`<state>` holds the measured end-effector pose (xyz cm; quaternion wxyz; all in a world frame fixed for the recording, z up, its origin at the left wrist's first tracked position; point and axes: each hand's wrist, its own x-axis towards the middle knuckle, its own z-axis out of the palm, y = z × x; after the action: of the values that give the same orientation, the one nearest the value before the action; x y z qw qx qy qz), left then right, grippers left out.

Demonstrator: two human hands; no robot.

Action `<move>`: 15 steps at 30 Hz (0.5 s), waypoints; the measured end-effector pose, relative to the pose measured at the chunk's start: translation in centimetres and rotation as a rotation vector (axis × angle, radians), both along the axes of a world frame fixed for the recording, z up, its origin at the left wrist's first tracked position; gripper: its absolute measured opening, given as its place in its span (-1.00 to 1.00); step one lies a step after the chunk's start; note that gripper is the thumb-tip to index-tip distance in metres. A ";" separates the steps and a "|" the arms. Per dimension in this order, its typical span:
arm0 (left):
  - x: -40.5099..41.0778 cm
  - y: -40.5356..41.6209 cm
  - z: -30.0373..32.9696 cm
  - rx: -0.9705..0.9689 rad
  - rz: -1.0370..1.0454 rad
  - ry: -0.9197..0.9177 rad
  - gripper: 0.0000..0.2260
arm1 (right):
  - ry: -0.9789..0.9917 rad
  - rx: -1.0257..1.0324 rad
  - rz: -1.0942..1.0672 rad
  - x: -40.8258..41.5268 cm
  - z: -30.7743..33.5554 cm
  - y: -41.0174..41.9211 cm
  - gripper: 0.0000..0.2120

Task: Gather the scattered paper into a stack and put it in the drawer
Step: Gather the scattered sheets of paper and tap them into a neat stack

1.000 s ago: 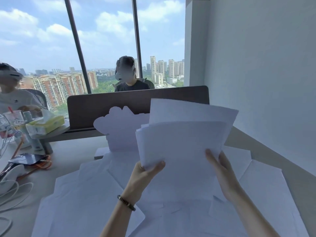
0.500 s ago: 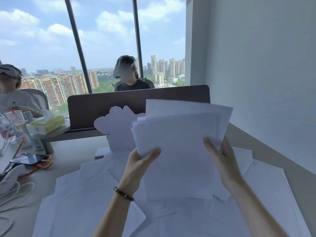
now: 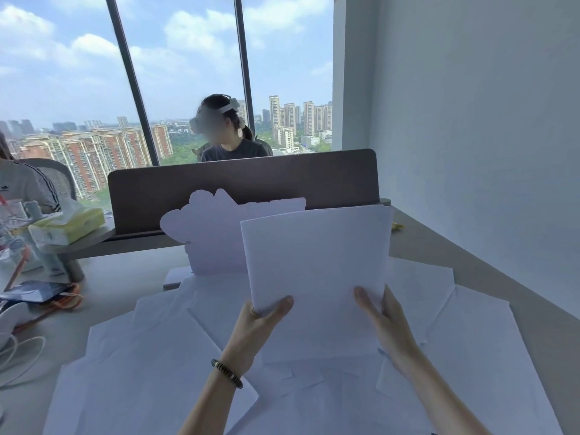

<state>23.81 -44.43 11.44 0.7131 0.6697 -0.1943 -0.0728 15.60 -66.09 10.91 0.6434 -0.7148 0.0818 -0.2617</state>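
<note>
I hold a stack of white paper [image 3: 317, 259] upright over the desk, its sheets lined up into one neat block. My left hand [image 3: 254, 328] grips its lower left edge, thumb on the front. My right hand [image 3: 386, 321] grips the lower right edge, thumb on the front and fingers behind. Several more white sheets [image 3: 150, 365] lie scattered and overlapping on the desk [image 3: 119, 284] under and around my arms. No drawer is in view.
A white cut-out card [image 3: 210, 233] stands against the brown desk divider [image 3: 244, 180]. A tissue pack [image 3: 67, 224], a bag, cables and a dark booklet [image 3: 34, 291] crowd the left. A wall runs along the right. Two people sit beyond.
The fanned, uneven sheets in my hands have been squared into one aligned stack. Both hands stayed at its lower edges. The person behind the divider turned their head.
</note>
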 end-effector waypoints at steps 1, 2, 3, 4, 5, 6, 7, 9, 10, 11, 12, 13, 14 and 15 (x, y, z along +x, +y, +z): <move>0.0 -0.2 0.0 0.000 0.008 -0.005 -0.87 | 0.003 0.005 0.008 0.2 -0.5 0.1 -0.56; 0.0 -0.2 0.1 0.006 0.018 -0.014 -0.88 | 0.009 0.005 0.006 0.6 -0.6 0.2 -0.59; 0.0 -0.4 0.4 0.013 0.027 -0.024 -0.88 | 0.011 0.004 0.010 1.0 -0.6 0.2 -0.67; 0.2 -0.3 0.7 0.030 0.042 -0.025 -0.88 | 0.026 -0.001 0.016 1.3 -0.5 0.2 -0.75; 0.3 -0.3 0.9 0.048 0.048 -0.015 -0.89 | 0.045 -0.004 0.033 1.6 -0.3 0.1 -0.80; 0.5 -0.1 0.9 0.064 0.052 0.003 -0.89 | 0.072 -0.022 0.056 1.7 -0.2 0.0 -0.83; 0.8 0.1 0.8 0.084 0.057 0.019 -0.88 | 0.103 -0.040 0.079 1.8 -0.1 -0.2 -0.85; 1.3 0.5 0.2 0.151 0.085 0.051 -0.87 | 0.187 -0.130 0.067 1.9 -0.1 -0.6 -0.88; 1.6 0.6 -0.2 0.179 0.107 0.077 -0.87 | 0.237 -0.215 0.020 1.9 -0.2 -0.9 -0.83; 1.8 0.8 -0.6 0.193 0.127 0.115 -0.88 | 0.293 -0.316 -0.051 1.9 -0.5 -1.2 -0.81; 2.0 1.0 -1.2 0.200 0.140 0.165 -0.90 | 0.373 -0.439 -0.137 1.9 -0.9 -1.6 -0.80; 2.3 1.3 -1.8 0.209 0.144 0.215 -0.92 | 0.471 -0.586 -0.222 1.9 -1.4 -2.0 -0.72; 2.6 1.6 -2.5 0.224 0.147 0.262 -0.91 | 0.606 -0.745 -0.286 1.7 -1.9 -2.4 -0.61; 2.8 1.8 -3.1 0.253 0.144 0.296 -0.89 | 0.745 -0.871 -0.318 1.7 -2.7 -3.0 -0.50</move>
<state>26.59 -42.59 8.38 0.6475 0.7479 -0.0283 -0.1431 17.29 -69.07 8.20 0.1717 -0.9356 0.2932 -0.0957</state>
